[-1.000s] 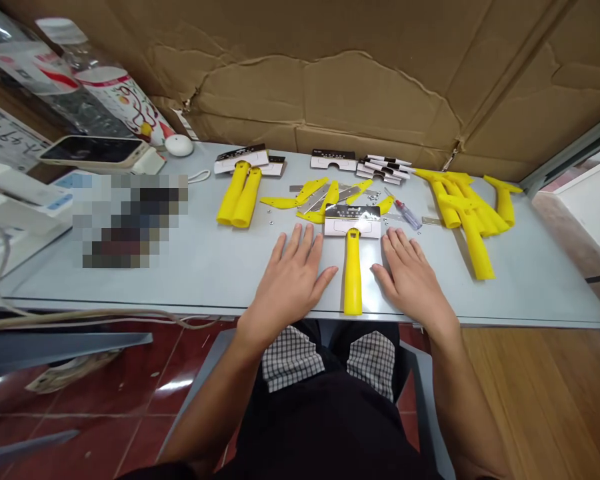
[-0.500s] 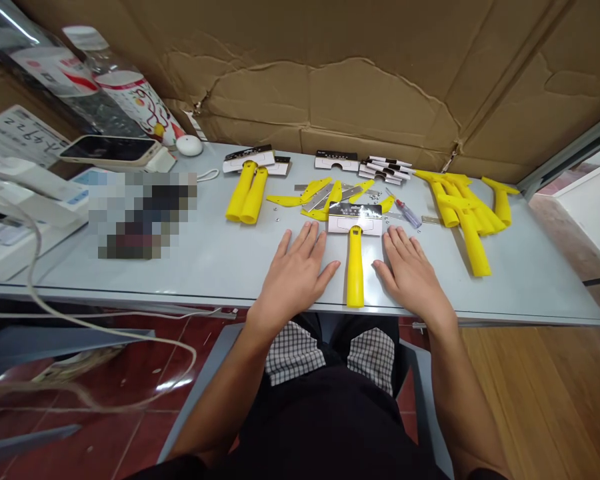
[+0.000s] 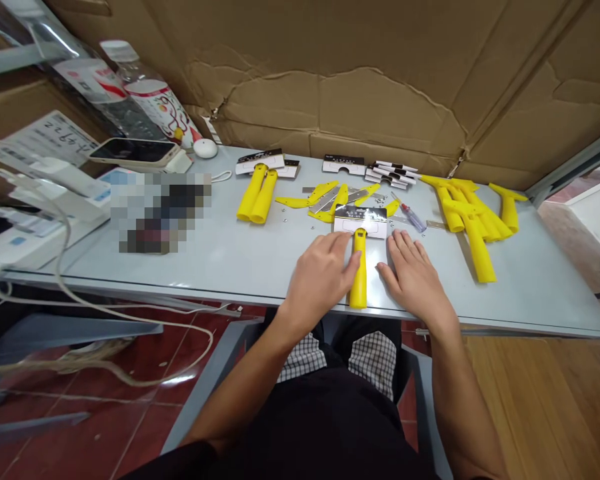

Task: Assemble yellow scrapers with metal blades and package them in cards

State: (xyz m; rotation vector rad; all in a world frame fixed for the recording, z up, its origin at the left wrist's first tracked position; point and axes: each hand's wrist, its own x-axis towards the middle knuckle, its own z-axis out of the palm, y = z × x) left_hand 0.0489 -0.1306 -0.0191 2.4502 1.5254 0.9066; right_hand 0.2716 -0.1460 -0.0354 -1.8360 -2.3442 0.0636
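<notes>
A yellow handle [image 3: 359,280] with a black-and-white card [image 3: 373,223] at its top lies upright in view near the table's front edge. My left hand [image 3: 320,273] is beside it, thumb and forefinger on either side of the handle's upper part, the other fingers curled. Flat on the table to the right of the handle rests my right hand [image 3: 414,275], its fingers stretched out and holding nothing. Behind the card lie yellow blade-shaped pieces [image 3: 293,201], metal strips and small screws. A screwdriver [image 3: 413,217] lies beyond my right hand.
Two carded yellow handles [image 3: 257,197] lie left of centre, more yellow handles [image 3: 480,257] at the right. Loose cards [image 3: 343,164] sit along the cardboard wall. Bottles [image 3: 155,100], a phone [image 3: 133,151], a white cable and a blurred item occupy the left.
My left hand has lifted from lying flat and moved right to the yellow handle, its fingers now bent. My right hand stays flat. The view has shifted slightly.
</notes>
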